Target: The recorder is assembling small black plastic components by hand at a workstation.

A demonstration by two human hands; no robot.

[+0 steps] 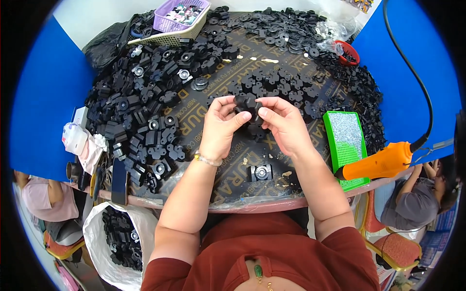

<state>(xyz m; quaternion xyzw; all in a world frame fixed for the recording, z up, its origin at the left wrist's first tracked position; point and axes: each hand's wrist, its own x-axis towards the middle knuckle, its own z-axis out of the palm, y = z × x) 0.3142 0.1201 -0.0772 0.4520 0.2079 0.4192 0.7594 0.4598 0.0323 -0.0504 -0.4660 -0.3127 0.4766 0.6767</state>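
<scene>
A black plastic part (246,103) is held up between my two hands over the middle of the table. My left hand (221,127) pinches its left side between thumb and fingers. On its right side my right hand (285,127) is closed too, thumb and fingertips pressed on black plastic. Whether this is one piece or two pieces fitted together, I cannot tell. Beyond the hands stand several black lobed parts (272,85) in close rows. Nearer to me lies a black block with a round silver metal centre (262,173).
Black parts (126,106) heap up on the left, black discs (286,29) at the back. A green tray (330,127) of small silver pieces lies right, with an orange corded power screwdriver (378,161) across it. A white sack (94,233) stands below the table's left edge. Two people sit nearby.
</scene>
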